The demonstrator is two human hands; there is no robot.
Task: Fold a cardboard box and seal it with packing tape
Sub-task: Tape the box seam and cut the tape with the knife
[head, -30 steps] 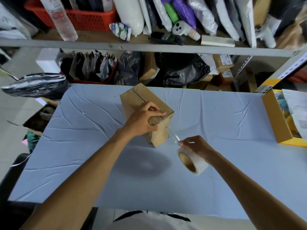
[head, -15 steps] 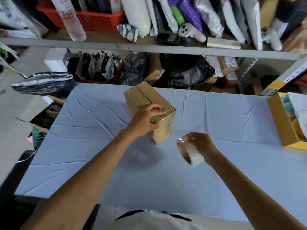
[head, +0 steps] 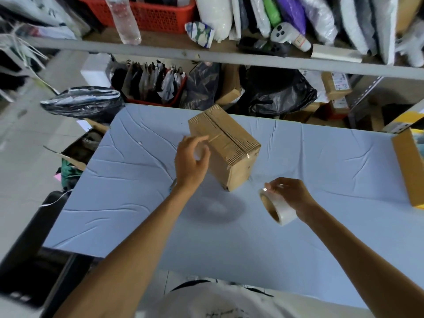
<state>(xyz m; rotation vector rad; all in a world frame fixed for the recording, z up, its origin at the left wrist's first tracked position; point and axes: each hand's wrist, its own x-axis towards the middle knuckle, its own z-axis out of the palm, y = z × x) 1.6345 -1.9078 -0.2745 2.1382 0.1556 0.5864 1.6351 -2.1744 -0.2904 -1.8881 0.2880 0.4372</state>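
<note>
A small brown cardboard box stands on the pale blue table, its top flaps closed with a seam down the middle. My left hand is at the box's left side, fingers loosely spread and blurred, holding nothing; I cannot tell whether they touch the box. My right hand grips a roll of clear packing tape just right of and below the box. A thin clear strip of tape runs from the roll toward the box's near right corner.
A yellow-edged cardboard tray sits at the table's right edge. Behind the table are black bags, a red basket and boxes; a shelf overhangs the far side. An open box lies on the floor at left.
My left hand has come off the box top, where it pressed the flaps, and moved to the box's left side. The right hand with the tape roll stayed close by the box.
</note>
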